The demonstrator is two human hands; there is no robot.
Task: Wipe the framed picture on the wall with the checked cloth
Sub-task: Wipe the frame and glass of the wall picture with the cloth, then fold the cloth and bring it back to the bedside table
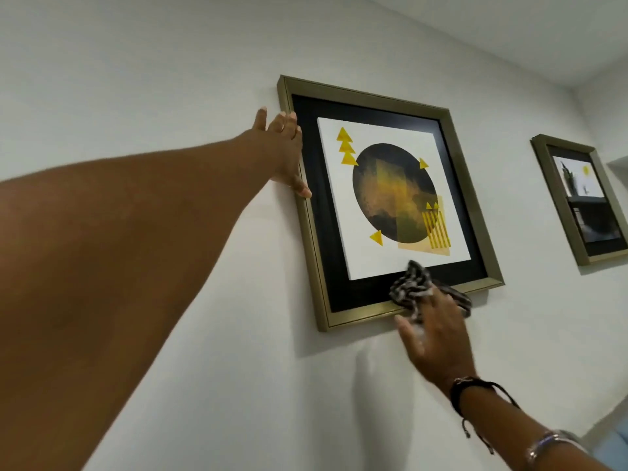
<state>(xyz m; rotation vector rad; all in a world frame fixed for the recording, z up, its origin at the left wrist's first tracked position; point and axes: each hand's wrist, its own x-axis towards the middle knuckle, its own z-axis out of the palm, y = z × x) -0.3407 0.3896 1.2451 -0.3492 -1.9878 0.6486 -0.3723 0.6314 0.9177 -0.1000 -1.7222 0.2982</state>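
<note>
A framed picture [375,96] hangs on the white wall, with a gold frame, a black mat and a dark circle with yellow triangles. My left hand [284,154] rests flat against the frame's left side, thumb on the front edge and fingers spread. My right hand [433,338] holds the black-and-white checked cloth [413,286], bunched up. The cloth is pressed on the frame's bottom rail and the lower part of the black mat, right of the middle. Part of the bottom rail is hidden behind the cloth and my fingers.
A second gold-framed picture [560,202] hangs further right on the same wall, near the room corner. Bare white wall surrounds both frames, and the ceiling shows at the top right. My right wrist wears dark cord bracelets and a metal bangle.
</note>
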